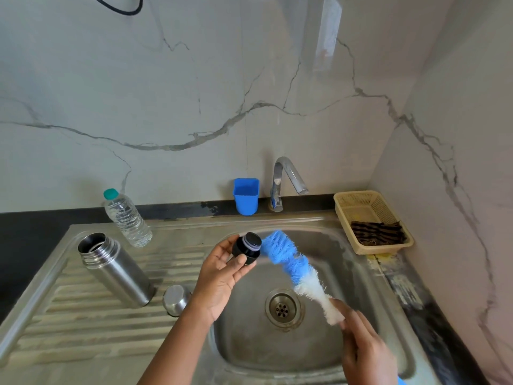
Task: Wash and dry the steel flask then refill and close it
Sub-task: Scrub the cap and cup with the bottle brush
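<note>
Steel sink (pixel 388 273): we're gripping stopper (pixel 247 248) in left hand (pixel 222 276), right hand (pixel 363 340) gripping brush (pixel 294 265), scrubbing; flask (pixel 116 269) open, rinsing, drying, refilling pending.

Head view, close, down over sink (pixel 319 354).

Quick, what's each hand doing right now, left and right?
Left hand: closed, holding the black flask stopper.
Right hand: closed, holding the bottle brush by its lower end.
</note>
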